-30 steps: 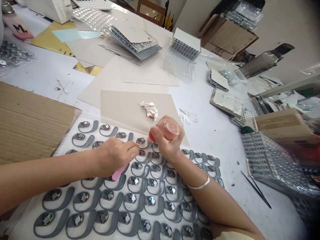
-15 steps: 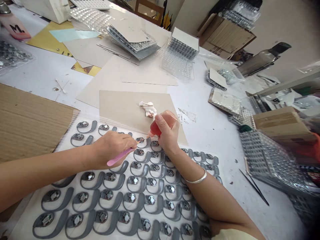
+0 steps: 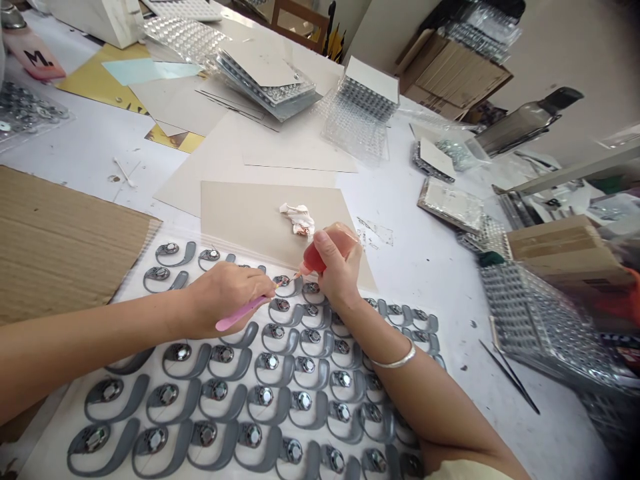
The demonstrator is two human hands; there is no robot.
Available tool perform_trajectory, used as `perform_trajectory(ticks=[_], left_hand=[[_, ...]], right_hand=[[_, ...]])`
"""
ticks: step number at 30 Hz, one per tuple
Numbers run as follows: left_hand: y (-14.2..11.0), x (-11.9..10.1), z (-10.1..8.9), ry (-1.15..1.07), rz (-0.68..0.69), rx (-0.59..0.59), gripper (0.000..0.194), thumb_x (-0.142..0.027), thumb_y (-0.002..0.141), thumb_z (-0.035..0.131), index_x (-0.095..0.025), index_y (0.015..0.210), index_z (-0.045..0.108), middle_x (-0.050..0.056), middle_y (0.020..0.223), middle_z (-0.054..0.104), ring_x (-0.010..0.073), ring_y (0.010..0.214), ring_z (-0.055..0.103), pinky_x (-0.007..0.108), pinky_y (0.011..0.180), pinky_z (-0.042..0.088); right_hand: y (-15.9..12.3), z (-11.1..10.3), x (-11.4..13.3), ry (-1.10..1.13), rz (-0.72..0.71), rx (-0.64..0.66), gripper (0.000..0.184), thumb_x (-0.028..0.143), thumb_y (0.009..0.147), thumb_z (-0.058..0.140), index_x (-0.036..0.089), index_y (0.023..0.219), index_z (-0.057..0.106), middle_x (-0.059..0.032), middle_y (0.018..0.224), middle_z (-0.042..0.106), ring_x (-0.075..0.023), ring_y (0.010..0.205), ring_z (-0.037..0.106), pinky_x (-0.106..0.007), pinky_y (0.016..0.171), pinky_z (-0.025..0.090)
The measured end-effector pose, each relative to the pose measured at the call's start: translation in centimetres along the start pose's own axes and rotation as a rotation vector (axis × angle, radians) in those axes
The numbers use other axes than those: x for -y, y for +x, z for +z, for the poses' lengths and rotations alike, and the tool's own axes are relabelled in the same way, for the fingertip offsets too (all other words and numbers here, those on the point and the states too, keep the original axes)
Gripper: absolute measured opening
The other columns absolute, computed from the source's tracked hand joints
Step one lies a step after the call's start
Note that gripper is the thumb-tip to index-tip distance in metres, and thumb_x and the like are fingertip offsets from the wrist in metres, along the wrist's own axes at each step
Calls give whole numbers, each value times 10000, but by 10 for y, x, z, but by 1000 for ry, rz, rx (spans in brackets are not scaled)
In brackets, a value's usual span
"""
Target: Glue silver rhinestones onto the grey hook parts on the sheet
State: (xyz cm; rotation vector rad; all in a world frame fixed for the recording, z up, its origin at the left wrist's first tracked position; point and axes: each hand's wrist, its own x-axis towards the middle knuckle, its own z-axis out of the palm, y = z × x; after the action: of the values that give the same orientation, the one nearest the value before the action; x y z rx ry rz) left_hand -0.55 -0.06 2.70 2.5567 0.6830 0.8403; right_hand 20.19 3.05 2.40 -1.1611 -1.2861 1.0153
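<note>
Item: squeeze bottle point(image 3: 325, 257), clear-walled, red contents, narrow nozzle. Location: in the right hand point(image 3: 343, 275), above the upper rows of a white sheet point(image 3: 50, 453). Fingers wrapped about the body, thumb laid along the upper side; nozzle aimed down and leftward. Handling (judged by eye): light, soft-walled, easily over-squeezed; best held round the body, with gentle pressure, well back from the nozzle.

Item: pink-handled tool point(image 3: 240, 315), slim. Location: in the left hand point(image 3: 225, 297), fingers pinching it near its thin front end, handle slanting back beneath the palm. Handling: probably light and stiff, with a fine tip easily bent; best gripped just behind that tip.

Item: grey curved piece point(image 3: 295, 287) bearing a small round setting. Location: on the sheet, near the tool's tip and the bottle's nozzle; whether either touches it cannot be told. Handling: likely light, perhaps springy along the curve; safest lifted by the broad grey band, away from the setting.

Items, same pattern: many further pieces, set in rows on the sheet.

Surroundings: crumpled tissue point(image 3: 299, 220), white with reddish marks, on a beige card point(image 3: 240, 203) beyond the hands; dark tweezers point(image 3: 511, 379) to the right, lying on the white table point(image 3: 405, 220); cotton swab point(image 3: 124, 172) farther left.
</note>
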Motion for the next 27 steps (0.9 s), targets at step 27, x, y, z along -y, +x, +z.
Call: perform_trajectory(ticks=[27], left_hand=[[1, 12, -3, -228, -146, 48, 101, -155, 870, 512, -162, 856, 612, 21, 837, 725, 142, 785, 698, 220, 712, 537]], right_hand=[[-6, 1, -1, -62, -94, -17, 351, 429, 818, 641, 209, 630, 442, 71, 483, 479, -93, 383, 506, -236, 388, 404]])
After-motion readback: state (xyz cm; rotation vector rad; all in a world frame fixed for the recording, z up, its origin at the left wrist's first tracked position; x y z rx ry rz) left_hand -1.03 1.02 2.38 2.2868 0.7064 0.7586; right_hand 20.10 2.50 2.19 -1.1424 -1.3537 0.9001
